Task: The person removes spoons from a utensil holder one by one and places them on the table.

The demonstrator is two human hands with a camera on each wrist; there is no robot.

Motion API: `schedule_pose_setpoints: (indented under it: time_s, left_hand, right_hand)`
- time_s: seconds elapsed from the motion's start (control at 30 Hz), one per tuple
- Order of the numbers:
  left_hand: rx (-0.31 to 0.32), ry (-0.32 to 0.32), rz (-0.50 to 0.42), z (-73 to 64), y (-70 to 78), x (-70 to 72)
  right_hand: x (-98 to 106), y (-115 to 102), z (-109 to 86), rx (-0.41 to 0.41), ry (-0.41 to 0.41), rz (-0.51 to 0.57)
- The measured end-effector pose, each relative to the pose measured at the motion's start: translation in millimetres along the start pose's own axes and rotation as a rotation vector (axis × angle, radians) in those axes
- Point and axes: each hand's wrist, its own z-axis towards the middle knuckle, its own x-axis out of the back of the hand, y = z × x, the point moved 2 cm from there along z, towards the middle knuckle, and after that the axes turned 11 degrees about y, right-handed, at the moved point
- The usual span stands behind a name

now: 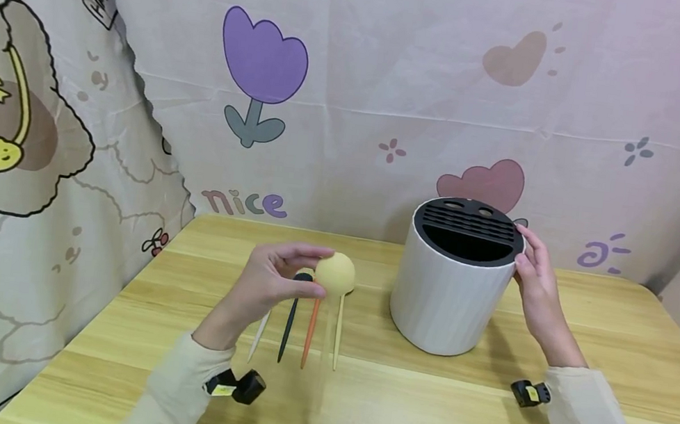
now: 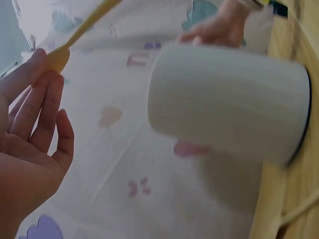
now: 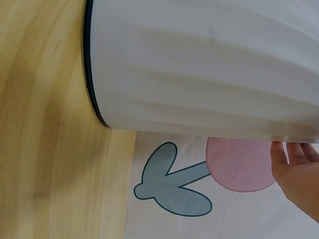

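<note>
My left hand (image 1: 273,274) pinches a yellow spoon (image 1: 336,274) by its round bowl, between thumb and fingers. The spoon's blurred handle points down toward the table in the head view; the left wrist view shows the same spoon (image 2: 59,59) at the fingertips. At the right stands a white utensil holder (image 1: 445,304) with a black top of slots, holes and one wide opening. My right hand (image 1: 539,291) rests its fingers and thumb against the holder's upper right side. In the right wrist view, the fingertips touch the holder's white wall (image 3: 209,74).
Behind and below my left hand lie several utensils with thin handles: a white one (image 1: 259,337), a black one (image 1: 288,332), an orange one (image 1: 309,338) and a yellow one (image 1: 337,338). Their heads are partly hidden. A printed cloth (image 1: 369,68) hangs behind the wooden table (image 1: 417,417).
</note>
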Motion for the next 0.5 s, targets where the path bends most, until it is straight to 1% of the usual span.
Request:
schedule_pose_setpoints:
  time_s: [0.1, 0.27, 0.33, 0.43, 0.5]
  left_hand:
    - [0.035, 0.023, 0.049, 0.5, -5.0, 17.1]
    - [0.155, 0.046, 0.13, -2.5, -16.8, 46.8]
    - [0.183, 0.051, 0.172, -4.2, -22.1, 60.0]
    - [0.184, 0.066, 0.226, -6.0, -29.6, 81.1]
    - [0.183, 0.089, 0.232, -6.7, -33.9, 95.4]
  right_hand:
    - [0, 1, 0.5, 0.002, 0.003, 0.004]
    - [-2, 1, 0.0, 0.005, 0.003, 0.023]
    - [-2, 1, -0.3, 0.006, 0.0, 0.025]
    - [-2, 0, -0.2, 0.01, -0.001, 0.032]
    - [-2, 0, 0.2, 0.013, -0.002, 0.041]
